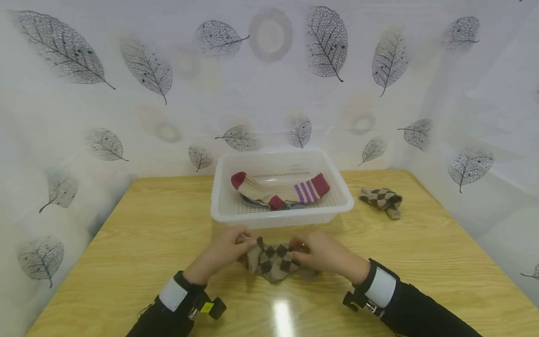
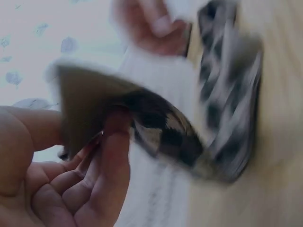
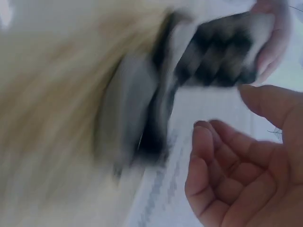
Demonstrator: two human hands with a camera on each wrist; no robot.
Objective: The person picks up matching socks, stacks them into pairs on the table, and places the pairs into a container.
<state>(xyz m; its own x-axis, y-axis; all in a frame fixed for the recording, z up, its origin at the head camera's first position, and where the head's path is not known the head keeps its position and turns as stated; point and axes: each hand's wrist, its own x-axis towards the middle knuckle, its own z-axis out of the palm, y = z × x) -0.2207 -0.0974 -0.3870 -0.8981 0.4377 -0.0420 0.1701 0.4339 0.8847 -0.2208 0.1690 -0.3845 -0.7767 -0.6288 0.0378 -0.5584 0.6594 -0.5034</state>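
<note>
A beige and dark brown argyle sock (image 1: 275,263) hangs crumpled just above the wooden table, in front of the basket. My left hand (image 1: 229,247) pinches its left end between thumb and fingers; the left wrist view shows the sock (image 2: 163,130) drooping and twisted from that hold, blurred. At the sock's right end is my right hand (image 1: 326,252). In the right wrist view, the thumb and loosely bent fingers of this hand (image 3: 251,165) stand apart, with nothing between them, close beside the sock (image 3: 215,54). A similar argyle sock (image 1: 382,200) lies bunched at the right.
Behind my hands stands a white plastic basket (image 1: 286,219). Inside it lies a beige sock (image 1: 263,193) with dark red toe, heel and cuff and purple stripes, over something blue-grey. The wooden table (image 1: 168,210) meets a leaf-printed white backdrop (image 1: 177,126) at the back and sides.
</note>
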